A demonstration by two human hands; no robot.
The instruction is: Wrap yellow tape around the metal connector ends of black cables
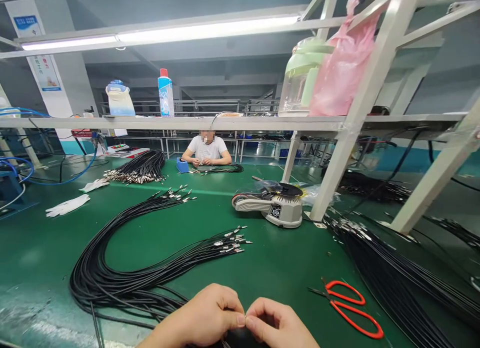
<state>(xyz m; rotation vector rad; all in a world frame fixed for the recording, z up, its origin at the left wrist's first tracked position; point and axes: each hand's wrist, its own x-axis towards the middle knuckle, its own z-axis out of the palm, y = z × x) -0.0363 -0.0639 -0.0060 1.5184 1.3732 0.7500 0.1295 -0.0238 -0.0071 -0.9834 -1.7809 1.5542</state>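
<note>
Black cable bundle (87, 273); axis U-bent; ends rightward; fingers (229, 319) pinch something tiny (245, 317)

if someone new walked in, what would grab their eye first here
Probably the red-handled scissors, vivid on the green table to the right of the right hand. Next, the bundle of black cables curving across the table's left side, then the pink plastic bag on the shelf at upper right.
</note>
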